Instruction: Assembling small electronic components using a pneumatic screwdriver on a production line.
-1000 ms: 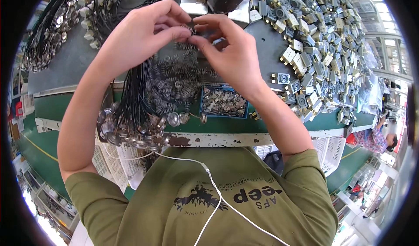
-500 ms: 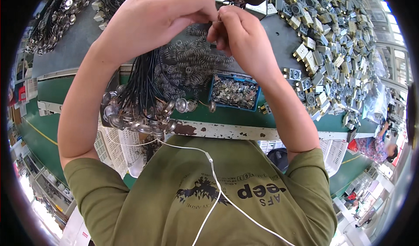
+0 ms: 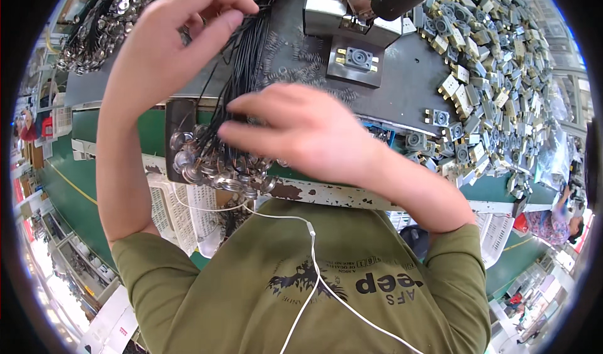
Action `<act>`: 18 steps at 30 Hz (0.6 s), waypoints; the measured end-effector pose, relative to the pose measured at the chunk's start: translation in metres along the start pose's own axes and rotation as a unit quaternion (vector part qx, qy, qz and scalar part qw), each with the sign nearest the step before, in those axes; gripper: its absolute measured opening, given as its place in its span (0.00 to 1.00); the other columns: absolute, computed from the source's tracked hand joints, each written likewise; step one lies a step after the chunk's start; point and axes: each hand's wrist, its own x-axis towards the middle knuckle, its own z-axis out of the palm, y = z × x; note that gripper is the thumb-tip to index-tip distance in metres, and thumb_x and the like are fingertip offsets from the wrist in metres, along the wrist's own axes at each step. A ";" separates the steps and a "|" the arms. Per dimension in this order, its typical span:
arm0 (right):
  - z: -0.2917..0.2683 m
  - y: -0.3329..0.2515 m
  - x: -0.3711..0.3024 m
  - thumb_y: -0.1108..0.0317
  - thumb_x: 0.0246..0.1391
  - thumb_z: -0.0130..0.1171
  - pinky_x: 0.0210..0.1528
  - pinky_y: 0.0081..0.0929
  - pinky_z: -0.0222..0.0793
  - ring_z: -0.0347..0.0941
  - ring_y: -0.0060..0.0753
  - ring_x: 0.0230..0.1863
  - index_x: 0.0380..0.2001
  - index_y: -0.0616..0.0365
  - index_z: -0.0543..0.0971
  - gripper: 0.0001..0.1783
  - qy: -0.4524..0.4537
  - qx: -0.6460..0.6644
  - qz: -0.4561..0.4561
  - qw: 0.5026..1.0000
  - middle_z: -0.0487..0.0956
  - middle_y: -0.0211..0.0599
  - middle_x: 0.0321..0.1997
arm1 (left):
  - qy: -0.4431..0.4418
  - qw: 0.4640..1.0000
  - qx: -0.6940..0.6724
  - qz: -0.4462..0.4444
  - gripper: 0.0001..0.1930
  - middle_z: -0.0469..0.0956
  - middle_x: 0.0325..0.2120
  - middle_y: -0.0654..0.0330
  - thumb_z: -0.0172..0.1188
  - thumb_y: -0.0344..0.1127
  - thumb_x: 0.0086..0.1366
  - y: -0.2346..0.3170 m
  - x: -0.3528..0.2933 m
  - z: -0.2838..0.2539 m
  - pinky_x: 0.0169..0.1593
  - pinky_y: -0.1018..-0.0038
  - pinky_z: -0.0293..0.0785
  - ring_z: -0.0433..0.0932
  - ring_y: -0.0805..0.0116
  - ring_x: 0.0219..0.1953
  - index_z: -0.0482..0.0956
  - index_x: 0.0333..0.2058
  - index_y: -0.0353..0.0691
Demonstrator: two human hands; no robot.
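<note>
Head | black wires (image 3: 249,65) run fore-aft | discs (image 3: 220,177) toward wearer (right hand (image 3: 304,130) blurred)

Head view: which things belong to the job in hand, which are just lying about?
In the job, apparently:
black wires, nearest left hand and right hand
metal discs
springs
heaped grey housings
one housing on metal block

Just lying about, apparently:
white crates
clear plastic bag

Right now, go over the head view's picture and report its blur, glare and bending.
Head view, mid-frame: the bare right hand is smeared, apparently by motion, while the bare left hand looks sharper; head view, left of centre: round silver metal discs bear small glints; head view, below the hands: the chipped white table edge bows from fisheye distortion.
</note>
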 end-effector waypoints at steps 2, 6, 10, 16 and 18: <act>0.005 -0.004 0.012 0.66 0.44 0.61 0.47 0.32 0.76 0.75 0.34 0.48 0.44 0.50 0.82 0.20 -0.111 -0.034 -0.045 0.992 0.76 0.36 0.56 | 0.000 1.000 0.012 0.009 0.07 0.80 0.34 0.66 0.60 0.27 0.70 0.003 0.002 -0.002 0.38 0.80 0.70 0.72 0.80 0.31 0.82 0.45 0.37; -0.002 0.001 0.013 0.68 0.44 0.62 0.45 0.32 0.78 0.78 0.36 0.46 0.43 0.52 0.82 0.19 -0.079 -0.020 -0.078 0.994 0.76 0.38 0.57 | 0.011 1.000 -0.010 -0.026 0.08 0.79 0.34 0.68 0.60 0.29 0.70 0.000 -0.012 -0.006 0.35 0.79 0.67 0.67 0.80 0.30 0.82 0.46 0.39; -0.013 0.004 -0.008 0.88 0.47 0.64 0.42 0.32 0.81 0.83 0.42 0.43 0.42 0.55 0.83 0.20 0.134 0.205 0.058 0.968 0.82 0.43 0.49 | 0.002 0.997 -0.059 -0.055 0.10 0.77 0.31 0.68 0.59 0.28 0.70 -0.005 -0.018 -0.005 0.35 0.79 0.67 0.67 0.81 0.29 0.81 0.48 0.39; -0.033 -0.009 -0.016 0.87 0.59 0.57 0.46 0.33 0.81 0.83 0.37 0.45 0.45 0.60 0.81 0.14 0.056 0.287 0.161 0.942 0.84 0.48 0.50 | -0.155 0.984 -0.076 0.043 0.12 0.74 0.25 0.58 0.60 0.28 0.68 0.014 -0.014 0.005 0.31 0.70 0.71 0.72 0.67 0.24 0.81 0.49 0.40; -0.042 -0.004 -0.023 0.78 0.68 0.52 0.47 0.32 0.80 0.83 0.33 0.44 0.55 0.66 0.76 0.14 0.040 0.571 0.202 0.795 0.83 0.50 0.50 | -0.150 0.983 -0.107 -0.024 0.11 0.76 0.26 0.57 0.61 0.29 0.68 0.024 -0.007 0.002 0.32 0.69 0.72 0.74 0.67 0.26 0.81 0.48 0.40</act>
